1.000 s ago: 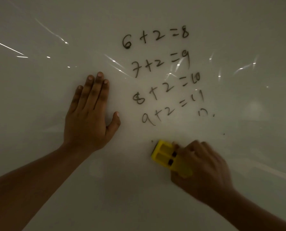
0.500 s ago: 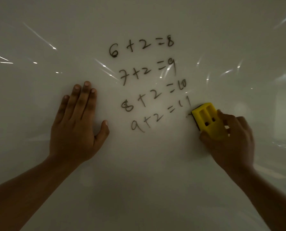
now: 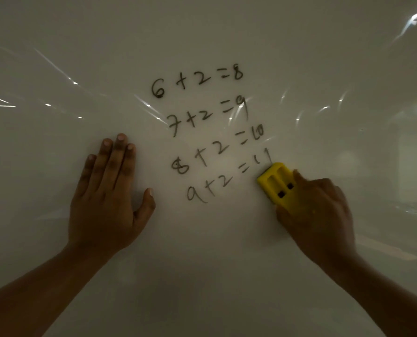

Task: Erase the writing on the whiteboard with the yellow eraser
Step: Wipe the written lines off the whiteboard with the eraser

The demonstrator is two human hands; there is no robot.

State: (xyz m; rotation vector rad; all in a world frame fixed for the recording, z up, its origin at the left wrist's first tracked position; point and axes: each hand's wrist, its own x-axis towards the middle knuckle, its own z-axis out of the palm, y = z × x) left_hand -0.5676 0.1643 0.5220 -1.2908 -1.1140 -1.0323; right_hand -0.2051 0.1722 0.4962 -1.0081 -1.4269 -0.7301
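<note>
The whiteboard (image 3: 227,276) fills the whole view. Black handwriting (image 3: 210,132) runs down its middle in several lines of sums, from "6+2=8" at the top to "9+2=11" at the bottom. My right hand (image 3: 319,215) grips the yellow eraser (image 3: 276,184) and presses it on the board just below and right of the "11". My left hand (image 3: 107,195) lies flat on the board left of the writing, fingers together, thumb out, holding nothing.
Streaks and spots of reflected light cross the glossy board at the left, the middle and the upper right. Both my bare forearms come in from the bottom corners.
My right hand has carried the eraser from below the sums up and right to beside the "11". The small marks under the "11" are gone. My left hand has stayed put.
</note>
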